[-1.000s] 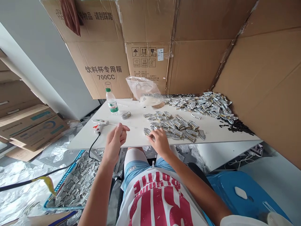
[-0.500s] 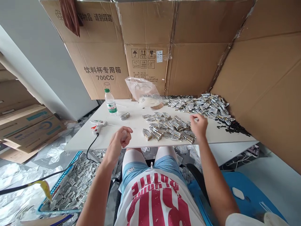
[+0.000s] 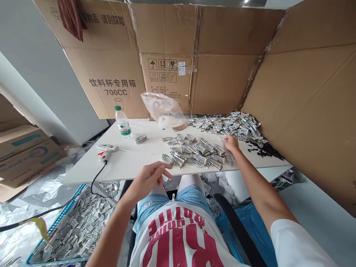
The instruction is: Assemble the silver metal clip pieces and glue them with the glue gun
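Observation:
I sit at a white table (image 3: pixel 130 161). My right hand (image 3: pixel 230 143) reaches out to the far right side of a cluster of small silver metal pieces (image 3: pixel 194 152), fingers resting on a piece between that cluster and a larger heap of the same pieces (image 3: pixel 233 124) at the back right. Whether it grips one is not clear. My left hand (image 3: pixel 150 177) hovers at the table's near edge with fingers loosely spread and nothing in them, just left of the cluster.
A glue gun (image 3: pixel 106 151) with a black cord lies at the left of the table. A water bottle (image 3: pixel 123 125), a small stack of pieces (image 3: pixel 141 139) and a clear plastic bag (image 3: pixel 164 109) stand behind. Cardboard walls (image 3: pixel 222 74) enclose the table. A tray of pieces (image 3: pixel 75 230) sits on the floor, left.
My right hand moved from the near left of the cluster across to its far right side. My left hand dropped back toward the table edge and opened. The view shifted slightly.

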`<state>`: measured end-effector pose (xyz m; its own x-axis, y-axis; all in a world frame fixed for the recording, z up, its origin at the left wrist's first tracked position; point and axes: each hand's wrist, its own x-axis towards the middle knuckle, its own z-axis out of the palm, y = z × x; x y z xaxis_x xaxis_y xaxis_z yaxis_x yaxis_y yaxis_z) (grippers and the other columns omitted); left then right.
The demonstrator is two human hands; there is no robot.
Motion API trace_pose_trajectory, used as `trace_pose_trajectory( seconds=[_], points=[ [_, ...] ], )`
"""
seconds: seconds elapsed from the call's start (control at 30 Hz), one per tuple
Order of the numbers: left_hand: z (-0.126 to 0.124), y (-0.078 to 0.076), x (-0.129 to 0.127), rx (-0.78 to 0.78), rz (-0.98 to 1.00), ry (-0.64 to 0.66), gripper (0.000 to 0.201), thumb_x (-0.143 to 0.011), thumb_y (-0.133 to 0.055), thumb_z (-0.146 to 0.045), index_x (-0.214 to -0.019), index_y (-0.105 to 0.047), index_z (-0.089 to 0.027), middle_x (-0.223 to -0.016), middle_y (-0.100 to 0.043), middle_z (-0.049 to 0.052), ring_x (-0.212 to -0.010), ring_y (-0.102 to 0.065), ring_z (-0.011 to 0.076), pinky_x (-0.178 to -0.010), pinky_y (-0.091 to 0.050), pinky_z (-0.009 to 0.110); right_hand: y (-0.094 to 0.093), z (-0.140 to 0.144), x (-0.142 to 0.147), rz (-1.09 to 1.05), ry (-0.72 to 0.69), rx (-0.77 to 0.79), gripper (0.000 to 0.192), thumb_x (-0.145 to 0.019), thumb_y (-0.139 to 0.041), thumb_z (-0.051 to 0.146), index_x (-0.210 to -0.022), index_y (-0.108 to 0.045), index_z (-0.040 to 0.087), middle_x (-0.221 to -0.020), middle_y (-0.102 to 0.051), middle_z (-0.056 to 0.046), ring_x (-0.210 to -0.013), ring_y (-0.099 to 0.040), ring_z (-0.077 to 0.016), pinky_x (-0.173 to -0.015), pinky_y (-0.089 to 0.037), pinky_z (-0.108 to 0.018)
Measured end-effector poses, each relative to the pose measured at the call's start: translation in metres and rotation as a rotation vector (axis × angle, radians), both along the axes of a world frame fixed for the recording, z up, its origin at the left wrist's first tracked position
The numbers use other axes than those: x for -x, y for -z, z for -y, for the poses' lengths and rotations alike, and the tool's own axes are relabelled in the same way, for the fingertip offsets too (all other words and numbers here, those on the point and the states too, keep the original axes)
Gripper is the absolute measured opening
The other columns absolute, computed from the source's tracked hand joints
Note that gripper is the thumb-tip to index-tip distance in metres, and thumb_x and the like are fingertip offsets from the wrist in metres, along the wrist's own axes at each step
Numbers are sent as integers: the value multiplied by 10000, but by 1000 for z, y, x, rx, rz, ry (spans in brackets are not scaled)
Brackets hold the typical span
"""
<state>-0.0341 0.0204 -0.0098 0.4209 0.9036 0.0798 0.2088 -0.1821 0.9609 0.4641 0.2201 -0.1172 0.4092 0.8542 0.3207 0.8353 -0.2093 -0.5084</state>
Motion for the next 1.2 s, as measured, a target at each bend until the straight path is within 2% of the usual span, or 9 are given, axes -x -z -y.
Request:
trace_pose_trajectory(
  seconds=[0.07, 0.17, 0.3, 0.43, 0.53, 0.67, 0.8, 0.97, 1.2],
  points=[
    [4, -2, -4, 2, -37, 22, 459, -1114, -511, -575, -1086, -758, -189, -852, -794, 72, -587, -520, 143, -609, -441, 280, -6, 4, 4, -69, 1, -52, 331, -1060, -735, 389, -1306, -708, 170, -1325, -719, -106, -1166, -717, -270, -1013, -616, -498],
    [10, -7, -10, -14, -108, 17, 553, -1117, -469, -629, -895, -713, -186, -589, -529, -26, -552, -366, 135, -565, -309, 274, -18, 14, 13, -196, -7, -179, 301, -1056, -678, 385, -1251, -693, 156, -1217, -743, -142, -1138, -701, -291, -1053, -568, -516],
    [13, -11, -18, -66, -121, 6, 629, -1110, -441, -659, -682, -491, -201, -644, -364, -33, -623, -282, 143, -604, -258, 298, -31, 49, 40, -382, -106, -344, 513, -1034, -591, 472, -1460, -527, 195, -1191, -735, -141, -997, -728, -262, -952, -613, -462],
    [14, -11, -23, -45, -84, -13, 620, -1111, -388, -673, -682, -362, -226, -687, -323, -26, -654, -255, 161, -620, -264, 315, -48, 111, 89, -665, -401, -411, 702, -1000, -692, 521, -1612, -407, 328, -1171, -712, -52, -880, -759, -221, -896, -661, -443],
    [17, -12, -25, -20, -47, -7, 596, -1105, -387, -662, -693, -342, -234, -708, -314, -24, -670, -255, 172, -631, -281, 319, -66, 155, 128, -951, -689, -319, 713, -981, -773, 456, -1613, -445, 419, -1139, -701, -19, -862, -748, -220, -881, -672, -451],
    [21, -17, -25, 5, -49, 6, 498, -1108, -382, -538, -717, -325, -236, -707, -324, -26, -674, -271, 179, -651, -300, 318, -83, 186, 161, -1088, -814, -169, 604, -933, -840, 413, -1472, -571, 364, -1170, -737, -37, -860, -752, -221, -831, -672, -428],
    [24, -20, -25, 38, -86, 31, 459, -1116, -364, -472, -728, -358, -227, -726, -347, -24, -691, -285, 180, -668, -301, 317, -87, 194, 180, -1171, -922, -73, 512, -905, -865, 386, -1335, -591, 335, -1156, -772, -41, -877, -754, -223, -819, -662, -427],
    [27, -18, -29, 75, -107, 154, 554, -1123, -390, -606, -769, -544, -208, -710, -354, -31, -669, -285, 168, -650, -283, 322, -85, 199, 202, -1237, -1011, 73, 515, -871, -894, 409, -1252, -556, 333, -1122, -788, -30, -897, -762, -238, -795, -648, -421],
    [28, -11, -32, 65, -141, 178, 582, -1105, -448, -628, -839, -726, -191, -664, -346, -39, -634, -282, 157, -619, -258, 313, -75, 203, 217, -1110, -1140, 161, 506, -894, -908, 370, -1270, -576, 308, -1063, -754, -8, -977, -745, -211, -921, -619, -381]
  ],
)
